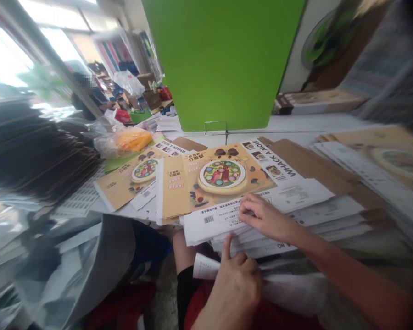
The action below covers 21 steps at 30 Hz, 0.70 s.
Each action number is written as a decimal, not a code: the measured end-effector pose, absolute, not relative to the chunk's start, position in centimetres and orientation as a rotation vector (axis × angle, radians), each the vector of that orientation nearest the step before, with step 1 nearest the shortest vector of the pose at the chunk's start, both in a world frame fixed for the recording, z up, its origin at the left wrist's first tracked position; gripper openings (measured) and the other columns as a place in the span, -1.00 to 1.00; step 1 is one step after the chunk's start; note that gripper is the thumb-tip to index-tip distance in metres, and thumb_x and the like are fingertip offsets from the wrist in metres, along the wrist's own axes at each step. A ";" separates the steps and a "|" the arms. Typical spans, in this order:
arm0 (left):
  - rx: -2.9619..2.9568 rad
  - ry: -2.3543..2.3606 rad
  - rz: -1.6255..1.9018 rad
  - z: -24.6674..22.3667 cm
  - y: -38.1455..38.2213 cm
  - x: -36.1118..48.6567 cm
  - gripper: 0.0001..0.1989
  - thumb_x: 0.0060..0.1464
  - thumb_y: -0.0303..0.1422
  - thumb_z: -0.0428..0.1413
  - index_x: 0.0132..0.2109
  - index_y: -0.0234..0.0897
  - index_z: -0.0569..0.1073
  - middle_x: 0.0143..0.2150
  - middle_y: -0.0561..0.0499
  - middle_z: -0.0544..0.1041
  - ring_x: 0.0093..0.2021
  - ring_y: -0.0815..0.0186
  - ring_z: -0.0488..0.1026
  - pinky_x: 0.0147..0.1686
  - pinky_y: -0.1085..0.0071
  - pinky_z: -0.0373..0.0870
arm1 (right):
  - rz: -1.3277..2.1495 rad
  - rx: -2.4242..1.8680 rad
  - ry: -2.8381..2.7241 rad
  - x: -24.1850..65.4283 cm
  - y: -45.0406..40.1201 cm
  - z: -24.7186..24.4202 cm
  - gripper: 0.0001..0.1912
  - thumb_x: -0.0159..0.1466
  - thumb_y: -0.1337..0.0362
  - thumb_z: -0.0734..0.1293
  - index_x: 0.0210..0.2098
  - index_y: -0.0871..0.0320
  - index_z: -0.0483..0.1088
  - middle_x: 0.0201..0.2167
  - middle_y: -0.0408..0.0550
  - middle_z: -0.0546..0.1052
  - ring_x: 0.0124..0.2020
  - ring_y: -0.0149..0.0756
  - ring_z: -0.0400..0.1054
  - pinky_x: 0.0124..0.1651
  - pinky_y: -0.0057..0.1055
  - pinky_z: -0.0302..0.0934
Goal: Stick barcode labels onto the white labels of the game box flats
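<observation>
My right hand (266, 217) rests on the near edge of a stack of flat white-backed cartons (306, 215), its fingers slightly curled. Just beyond it lies a flat printed tan "WHACK A MOLE" game box sheet (220, 176) showing a round game board. A similar sheet (124, 188) lies to its left. Lower down, my left hand (234, 293) grips a rolled white paper (206, 266), with the index finger raised. The paper's far end is hidden behind the left hand.
A green board (223, 59) stands on a wire stand (216, 128) behind the sheets. A plastic bag with yellow contents (131, 140) lies at left. Dark hair of a nearby person (37, 156) and a grey plastic sheet (72, 261) fill the left foreground.
</observation>
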<state>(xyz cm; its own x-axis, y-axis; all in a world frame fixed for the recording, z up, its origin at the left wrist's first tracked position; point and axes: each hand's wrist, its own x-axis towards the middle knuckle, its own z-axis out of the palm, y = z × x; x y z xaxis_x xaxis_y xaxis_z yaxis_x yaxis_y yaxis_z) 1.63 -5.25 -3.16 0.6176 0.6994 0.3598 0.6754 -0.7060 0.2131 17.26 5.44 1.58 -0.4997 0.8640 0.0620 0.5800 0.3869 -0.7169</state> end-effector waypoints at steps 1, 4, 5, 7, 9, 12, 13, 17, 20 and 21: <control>2.766 1.184 0.652 -3.1 -5.2 1.5 -0.74 0.15 -0.53 0.09 -0.49 -0.24 0.44 -0.52 0.13 0.37 -0.42 0.36 0.33 0.29 -0.15 -0.06 | 0.885 -1.250 -2.232 17.2 5.5 1.6 -0.83 0.31 0.30 0.22 -0.42 0.15 0.31 -0.21 -0.06 0.36 -0.09 -0.27 0.28 0.05 -0.25 0.17; 2.758 1.195 0.649 -3.0 -5.2 1.3 -0.76 0.14 -0.53 0.11 -0.49 -0.25 0.43 -0.51 0.13 0.38 -0.42 0.36 0.33 0.29 -0.15 -0.04 | 0.846 -1.269 -2.268 17.2 5.5 1.6 -0.83 0.31 0.33 0.23 -0.44 0.15 0.30 -0.23 -0.06 0.36 -0.10 -0.28 0.27 0.02 -0.28 0.17; 2.760 1.198 0.649 -3.1 -5.1 1.3 -0.76 0.13 -0.54 0.11 -0.49 -0.25 0.43 -0.51 0.13 0.38 -0.42 0.36 0.33 0.29 -0.15 -0.02 | 0.837 -1.274 -2.277 17.2 5.4 1.6 -0.83 0.30 0.34 0.23 -0.44 0.15 0.29 -0.24 -0.06 0.36 -0.10 -0.28 0.26 0.02 -0.28 0.17; 2.770 1.197 0.665 -3.2 -5.1 1.3 -0.76 0.12 -0.54 0.13 -0.50 -0.25 0.42 -0.51 0.14 0.38 -0.43 0.36 0.33 0.28 -0.14 -0.02 | 0.822 -1.278 -2.288 17.1 5.4 1.6 -0.83 0.30 0.36 0.24 -0.44 0.16 0.29 -0.24 -0.06 0.37 -0.09 -0.27 0.25 0.02 -0.28 0.16; 2.783 1.192 0.703 -3.4 -5.0 1.5 -0.76 0.12 -0.53 0.14 -0.51 -0.26 0.43 -0.52 0.14 0.37 -0.44 0.36 0.33 0.29 -0.13 -0.04 | 0.806 -1.278 -2.292 17.0 5.4 1.5 -0.84 0.29 0.37 0.24 -0.44 0.16 0.29 -0.25 -0.06 0.37 -0.07 -0.26 0.25 0.03 -0.28 0.15; 2.815 1.170 0.800 -3.9 -4.8 1.7 -0.74 0.13 -0.50 0.13 -0.52 -0.25 0.43 -0.55 0.15 0.36 -0.47 0.37 0.32 0.31 -0.10 -0.10 | 0.783 -1.284 -2.294 16.9 5.4 1.4 -0.84 0.28 0.39 0.25 -0.45 0.16 0.29 -0.25 -0.05 0.37 -0.08 -0.25 0.25 0.03 -0.27 0.15; 2.825 1.159 0.820 -4.0 -4.7 1.8 -0.74 0.14 -0.50 0.12 -0.52 -0.25 0.43 -0.55 0.15 0.35 -0.48 0.37 0.31 0.32 -0.10 -0.11 | 0.777 -1.287 -2.295 16.9 5.4 1.4 -0.85 0.28 0.40 0.25 -0.44 0.16 0.30 -0.26 -0.05 0.37 -0.08 -0.25 0.24 0.03 -0.28 0.15; 2.840 1.147 0.772 -4.1 -4.5 2.0 -0.74 0.15 -0.47 0.14 -0.52 -0.24 0.44 -0.55 0.14 0.36 -0.48 0.36 0.31 0.32 -0.07 -0.12 | 0.732 -1.280 -2.294 16.8 5.4 1.3 -0.85 0.28 0.40 0.23 -0.44 0.16 0.31 -0.28 -0.05 0.36 -0.11 -0.25 0.24 0.00 -0.27 0.16; 2.851 1.131 0.730 -3.4 -4.3 2.1 -0.72 0.17 -0.46 0.13 -0.53 -0.25 0.43 -0.55 0.15 0.35 -0.49 0.36 0.31 0.32 -0.08 -0.09 | 0.702 -1.276 -2.295 16.8 5.3 1.2 -0.85 0.27 0.40 0.23 -0.44 0.16 0.29 -0.30 -0.05 0.35 -0.14 -0.24 0.24 -0.02 -0.26 0.16; 2.855 1.127 0.699 -3.1 -4.2 2.0 -0.73 0.17 -0.46 0.14 -0.52 -0.25 0.43 -0.54 0.15 0.36 -0.48 0.35 0.32 0.32 -0.08 -0.08 | 0.694 -1.278 -2.292 16.8 5.3 1.1 -0.85 0.27 0.40 0.23 -0.45 0.16 0.28 -0.30 -0.06 0.35 -0.14 -0.24 0.24 -0.02 -0.26 0.17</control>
<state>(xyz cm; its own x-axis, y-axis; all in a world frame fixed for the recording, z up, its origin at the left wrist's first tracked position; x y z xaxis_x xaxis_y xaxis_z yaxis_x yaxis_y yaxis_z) 2.05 -4.22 -3.12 0.6453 0.6479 0.4048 0.6506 -0.7438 0.1533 16.75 5.29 1.07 -0.4869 0.8652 0.1201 0.6533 0.4520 -0.6074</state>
